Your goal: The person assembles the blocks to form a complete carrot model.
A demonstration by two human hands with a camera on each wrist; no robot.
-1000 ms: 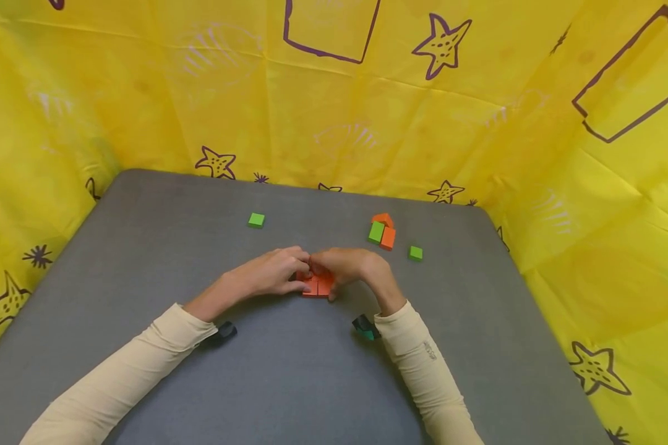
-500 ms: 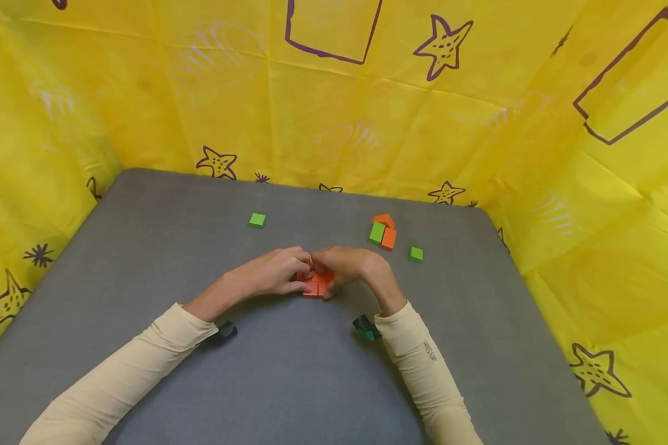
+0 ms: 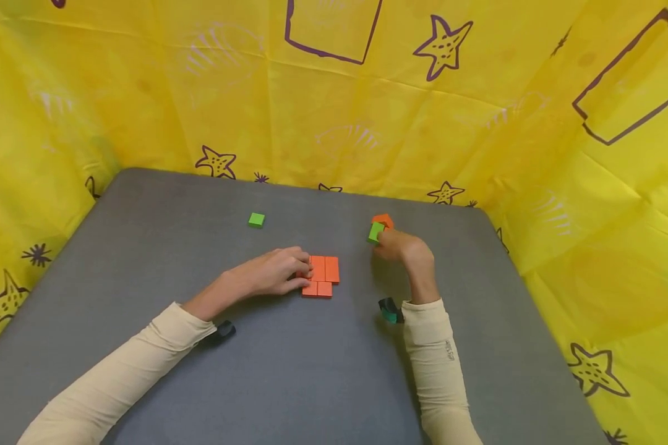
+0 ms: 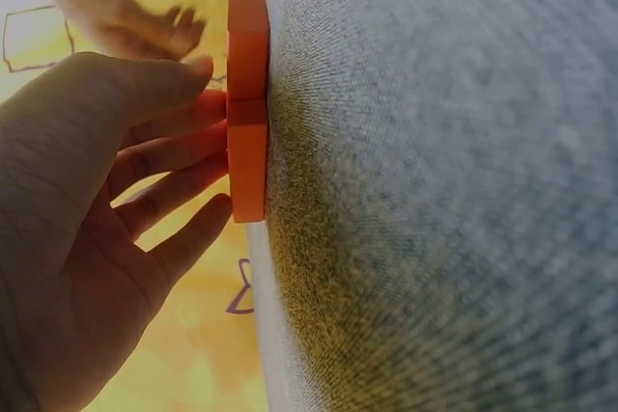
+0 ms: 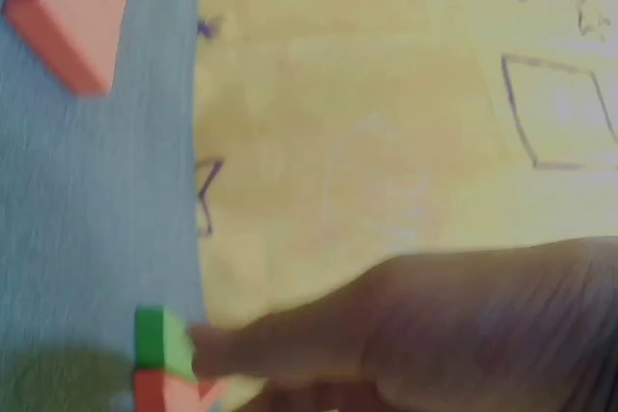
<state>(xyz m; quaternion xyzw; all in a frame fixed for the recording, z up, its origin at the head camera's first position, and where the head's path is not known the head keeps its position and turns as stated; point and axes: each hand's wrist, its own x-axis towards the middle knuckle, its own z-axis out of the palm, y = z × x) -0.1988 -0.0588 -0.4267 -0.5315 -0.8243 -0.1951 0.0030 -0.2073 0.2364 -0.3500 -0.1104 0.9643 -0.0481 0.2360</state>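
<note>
Several flat orange blocks (image 3: pixel 324 269) lie pushed together on the grey table. My left hand (image 3: pixel 275 272) stays at their left side; in the left wrist view its spread fingers touch the edge of the orange blocks (image 4: pixel 247 156). Farther right, my right hand (image 3: pixel 405 252) reaches over a small cluster. A green block (image 3: pixel 376 232) shows beside its fingertips, and an orange piece (image 3: pixel 383 219) lies behind. In the right wrist view, a fingertip is right at the green block (image 5: pixel 152 338), with an orange block (image 5: pixel 162 391) against it. The right hand covers part of the cluster.
A lone green block (image 3: pixel 256 220) lies farther back on the left of the grey table (image 3: pixel 289 371). Yellow cloth (image 3: pixel 334 105) with drawn starfish hangs behind and at both sides. Dark straps (image 3: pixel 391 311) stick out near the wrists.
My right hand has left the joined orange blocks and moved right and back to the green and orange cluster, covering the small green block there. My left hand has stayed in place.
</note>
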